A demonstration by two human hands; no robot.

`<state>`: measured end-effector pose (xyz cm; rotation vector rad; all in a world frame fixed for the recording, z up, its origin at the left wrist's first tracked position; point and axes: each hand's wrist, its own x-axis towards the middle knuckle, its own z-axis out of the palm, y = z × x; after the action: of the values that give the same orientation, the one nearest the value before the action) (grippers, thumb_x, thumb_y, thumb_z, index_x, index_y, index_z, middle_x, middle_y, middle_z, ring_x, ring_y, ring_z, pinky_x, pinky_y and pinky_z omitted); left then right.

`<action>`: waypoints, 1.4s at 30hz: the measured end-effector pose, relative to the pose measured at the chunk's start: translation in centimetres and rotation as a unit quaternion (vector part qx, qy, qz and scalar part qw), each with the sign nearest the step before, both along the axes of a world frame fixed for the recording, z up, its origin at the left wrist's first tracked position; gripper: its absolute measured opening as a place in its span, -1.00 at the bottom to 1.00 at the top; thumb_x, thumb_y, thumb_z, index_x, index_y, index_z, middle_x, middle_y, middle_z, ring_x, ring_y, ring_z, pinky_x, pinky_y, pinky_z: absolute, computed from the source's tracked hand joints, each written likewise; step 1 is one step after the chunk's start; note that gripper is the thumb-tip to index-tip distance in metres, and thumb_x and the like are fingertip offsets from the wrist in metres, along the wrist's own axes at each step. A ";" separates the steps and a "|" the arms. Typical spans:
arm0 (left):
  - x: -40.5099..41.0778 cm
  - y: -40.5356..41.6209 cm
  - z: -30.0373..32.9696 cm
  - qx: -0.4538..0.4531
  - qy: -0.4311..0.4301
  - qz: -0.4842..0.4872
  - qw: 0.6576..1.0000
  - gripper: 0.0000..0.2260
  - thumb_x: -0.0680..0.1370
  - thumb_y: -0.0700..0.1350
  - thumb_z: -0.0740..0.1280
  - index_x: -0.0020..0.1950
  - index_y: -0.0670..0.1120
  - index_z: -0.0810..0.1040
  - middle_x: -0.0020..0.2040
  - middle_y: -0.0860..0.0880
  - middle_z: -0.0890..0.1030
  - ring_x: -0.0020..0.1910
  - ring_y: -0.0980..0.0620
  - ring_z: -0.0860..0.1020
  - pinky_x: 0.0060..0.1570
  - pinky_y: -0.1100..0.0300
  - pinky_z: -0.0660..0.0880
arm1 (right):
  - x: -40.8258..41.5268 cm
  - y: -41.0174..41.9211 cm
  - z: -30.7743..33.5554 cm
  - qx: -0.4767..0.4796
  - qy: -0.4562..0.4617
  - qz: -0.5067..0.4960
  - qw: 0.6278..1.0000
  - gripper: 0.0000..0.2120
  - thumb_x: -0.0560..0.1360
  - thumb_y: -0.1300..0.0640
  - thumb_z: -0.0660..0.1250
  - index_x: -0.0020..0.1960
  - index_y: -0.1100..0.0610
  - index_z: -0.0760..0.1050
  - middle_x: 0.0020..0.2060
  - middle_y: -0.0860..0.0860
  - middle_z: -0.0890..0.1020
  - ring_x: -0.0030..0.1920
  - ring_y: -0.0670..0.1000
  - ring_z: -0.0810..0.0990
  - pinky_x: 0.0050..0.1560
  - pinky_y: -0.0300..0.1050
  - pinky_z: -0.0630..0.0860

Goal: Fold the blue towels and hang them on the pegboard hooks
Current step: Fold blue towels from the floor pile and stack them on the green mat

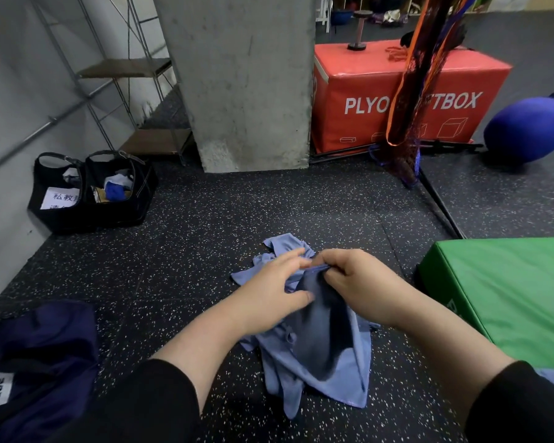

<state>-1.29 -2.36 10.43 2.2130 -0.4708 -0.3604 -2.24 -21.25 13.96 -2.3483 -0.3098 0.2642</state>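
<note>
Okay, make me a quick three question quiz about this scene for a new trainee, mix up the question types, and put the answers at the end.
1. True or false: the light blue cloth towel held up in front of the person is already hanging on a pegboard hook.
2. Multiple choice: what lies just right of the right hand? A) a green padded mat B) a wooden stool C) a glass table
3. Fill in: the left hand touches the towel over the black ____ rubber floor.

Key: 1 false, both hands are on it above the floor. 2 A. 3 speckled.
</note>
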 end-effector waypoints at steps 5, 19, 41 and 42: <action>-0.1 0.3 -0.2 -0.067 0.031 0.042 0.996 -0.81 0.42 0.15 0.39 -0.10 0.07 0.57 -0.15 0.06 0.66 -0.11 0.08 0.59 0.11 -0.13 0.52 | -0.2 -0.4 0.6 0.016 -0.028 -0.033 0.999 -0.79 0.51 0.25 0.25 -0.11 0.00 0.59 -0.37 -0.10 0.58 -0.38 -0.21 0.45 -0.33 -0.32 0.37; -1.4 3.9 -0.3 0.199 -0.019 0.126 0.972 -0.91 0.49 -0.15 0.29 -0.22 -0.06 0.49 -0.34 0.02 0.50 -0.28 -0.09 0.43 -0.32 0.09 0.30 | -0.1 -1.2 -0.5 -0.017 -0.056 -0.110 0.992 -0.88 0.59 0.15 0.24 -0.06 -0.03 0.50 -0.29 -0.10 0.57 -0.32 -0.10 0.49 -0.35 -0.17 0.33; -0.8 9.7 -0.6 0.092 0.082 0.405 0.906 -0.77 0.58 -0.15 0.16 -0.07 -0.15 0.61 -0.35 -0.13 0.63 -0.48 -0.11 0.55 -0.43 0.20 0.35 | -0.5 -3.1 -1.8 0.015 -0.032 -0.209 0.977 -0.84 0.59 0.21 0.28 -0.10 0.00 0.56 -0.22 0.05 0.67 -0.29 0.07 0.69 -0.23 -0.07 0.57; -0.8 9.7 -0.6 0.035 0.113 0.434 0.893 -0.76 0.59 -0.15 0.15 -0.01 -0.18 0.60 -0.36 -0.13 0.62 -0.55 -0.06 0.49 -0.48 0.26 0.29 | -0.6 -3.0 -1.7 0.020 -0.031 -0.208 0.977 -0.84 0.59 0.22 0.29 -0.10 0.02 0.57 -0.23 0.05 0.68 -0.32 0.06 0.69 -0.29 -0.11 0.53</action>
<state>-2.12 7.29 9.82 2.1671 0.6665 -0.1387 -2.87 -24.28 12.28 -2.3192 0.1489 -0.0174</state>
